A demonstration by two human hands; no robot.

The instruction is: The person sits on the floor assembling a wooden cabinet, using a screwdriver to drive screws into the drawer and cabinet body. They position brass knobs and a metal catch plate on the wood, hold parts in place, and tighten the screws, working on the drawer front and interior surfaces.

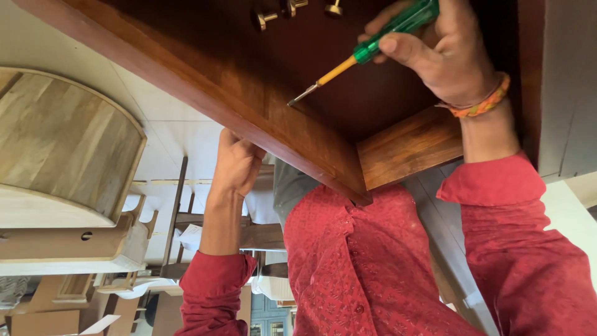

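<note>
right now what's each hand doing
Left hand: gripping the dark brown wooden panel's outer edge.
Right hand: closed on the green-handled screwdriver.

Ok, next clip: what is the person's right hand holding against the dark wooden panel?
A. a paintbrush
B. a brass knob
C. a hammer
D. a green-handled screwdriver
D. The right hand grips a green-handled screwdriver with a yellow shaft section, its metal tip at the dark wooden panel; the brass knobs sit apart near the top, untouched.
</note>
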